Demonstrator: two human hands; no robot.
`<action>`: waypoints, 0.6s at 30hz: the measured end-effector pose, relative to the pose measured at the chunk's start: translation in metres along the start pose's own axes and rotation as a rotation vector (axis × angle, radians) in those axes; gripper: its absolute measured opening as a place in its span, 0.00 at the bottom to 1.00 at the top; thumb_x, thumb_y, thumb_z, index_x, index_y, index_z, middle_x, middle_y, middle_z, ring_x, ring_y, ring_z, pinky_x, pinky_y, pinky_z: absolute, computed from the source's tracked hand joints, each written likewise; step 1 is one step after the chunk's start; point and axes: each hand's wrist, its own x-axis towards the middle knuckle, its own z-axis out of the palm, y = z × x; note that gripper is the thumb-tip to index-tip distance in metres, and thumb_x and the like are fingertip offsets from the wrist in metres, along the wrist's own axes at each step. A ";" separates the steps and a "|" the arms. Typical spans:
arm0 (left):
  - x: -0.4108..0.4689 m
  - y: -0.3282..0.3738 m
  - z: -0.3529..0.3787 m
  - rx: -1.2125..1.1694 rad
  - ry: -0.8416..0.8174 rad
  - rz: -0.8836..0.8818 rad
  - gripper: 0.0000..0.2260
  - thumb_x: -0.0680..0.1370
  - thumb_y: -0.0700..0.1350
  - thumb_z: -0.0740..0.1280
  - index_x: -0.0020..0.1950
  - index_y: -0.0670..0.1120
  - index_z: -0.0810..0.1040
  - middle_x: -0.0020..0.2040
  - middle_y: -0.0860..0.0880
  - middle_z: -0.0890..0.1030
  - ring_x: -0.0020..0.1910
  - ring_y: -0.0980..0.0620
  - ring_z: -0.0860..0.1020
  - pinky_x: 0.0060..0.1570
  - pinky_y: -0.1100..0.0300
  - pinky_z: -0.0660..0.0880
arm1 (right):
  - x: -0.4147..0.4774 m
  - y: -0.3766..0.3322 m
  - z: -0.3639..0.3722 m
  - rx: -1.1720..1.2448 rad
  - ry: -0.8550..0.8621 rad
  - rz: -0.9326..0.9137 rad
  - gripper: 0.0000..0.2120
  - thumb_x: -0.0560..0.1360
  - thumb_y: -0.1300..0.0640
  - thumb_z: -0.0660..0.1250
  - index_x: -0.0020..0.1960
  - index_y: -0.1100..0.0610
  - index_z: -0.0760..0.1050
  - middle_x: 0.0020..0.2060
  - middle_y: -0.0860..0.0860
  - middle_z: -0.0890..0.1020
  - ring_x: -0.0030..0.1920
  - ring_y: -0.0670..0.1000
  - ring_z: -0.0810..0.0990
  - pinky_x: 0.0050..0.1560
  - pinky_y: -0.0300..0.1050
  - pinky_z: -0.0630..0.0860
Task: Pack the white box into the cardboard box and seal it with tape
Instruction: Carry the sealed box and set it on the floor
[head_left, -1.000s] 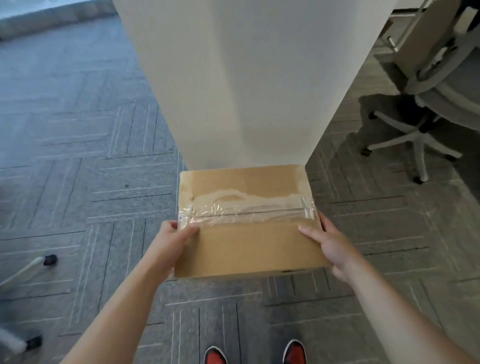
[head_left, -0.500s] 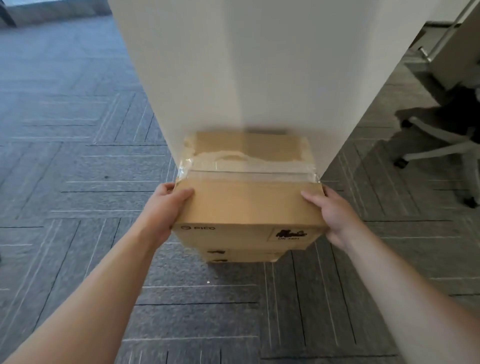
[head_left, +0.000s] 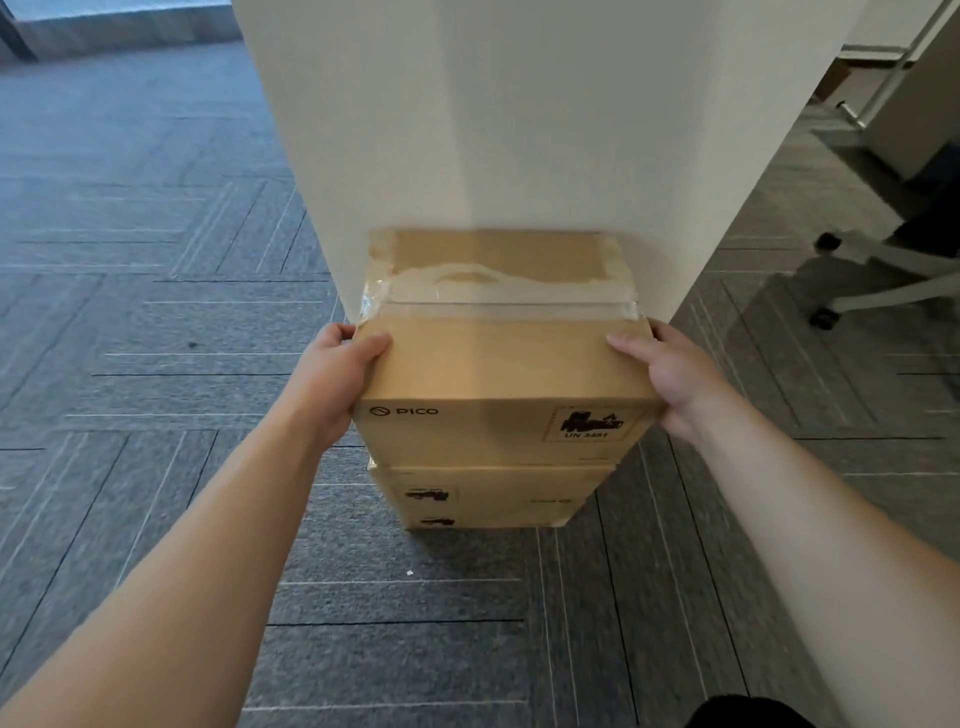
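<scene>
While both bare arms reach forward, the left hand (head_left: 332, 374) and the right hand (head_left: 670, 376) clasp the box (head_left: 498, 364) from its two sides. On each hand the thumb lies flat on the top face near the front corner and the other fingers (head_left: 340, 331) curl round the side wall, so both hands are closed on the cardboard. The box is shut, with a band of clear tape (head_left: 498, 306) running across its top from side to side along the flap seam; the tape is wrinkled at the left end, and patches of torn paper and old tape residue show behind it. Its front wall carries a printed "PICO" mark on the left and a framed label reading "UN 3481" on the right. The box sits on top of a stack (head_left: 483, 493) of similar cartons, its front edge overhanging them a little toward the camera; whether it rests fully on them cannot be told. The back of the box lies against or just beside a white pillar (head_left: 498, 114). The stack stands on a grey carpet (head_left: 156, 338) with a herringbone pattern. To the right, the white base of a chair (head_left: 883, 275) stands well apart from the box.
</scene>
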 end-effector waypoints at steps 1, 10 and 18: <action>0.001 0.001 0.000 -0.002 0.005 0.002 0.14 0.80 0.45 0.67 0.64 0.44 0.71 0.54 0.46 0.81 0.47 0.49 0.81 0.40 0.55 0.77 | 0.001 0.001 0.001 -0.002 -0.001 0.002 0.22 0.74 0.52 0.72 0.67 0.49 0.74 0.56 0.51 0.83 0.54 0.56 0.82 0.52 0.57 0.80; -0.007 -0.029 -0.014 -0.145 -0.057 -0.030 0.22 0.82 0.59 0.56 0.66 0.46 0.76 0.59 0.44 0.82 0.60 0.45 0.80 0.61 0.48 0.74 | -0.011 0.012 -0.005 0.259 0.000 0.042 0.19 0.80 0.41 0.61 0.61 0.52 0.80 0.54 0.53 0.85 0.55 0.57 0.82 0.57 0.57 0.77; -0.008 -0.078 -0.010 -0.167 -0.038 -0.087 0.18 0.79 0.55 0.56 0.60 0.52 0.80 0.60 0.50 0.81 0.64 0.47 0.73 0.71 0.38 0.57 | -0.001 0.070 -0.004 0.426 -0.099 0.152 0.28 0.78 0.30 0.53 0.70 0.44 0.74 0.62 0.55 0.81 0.64 0.59 0.79 0.66 0.65 0.71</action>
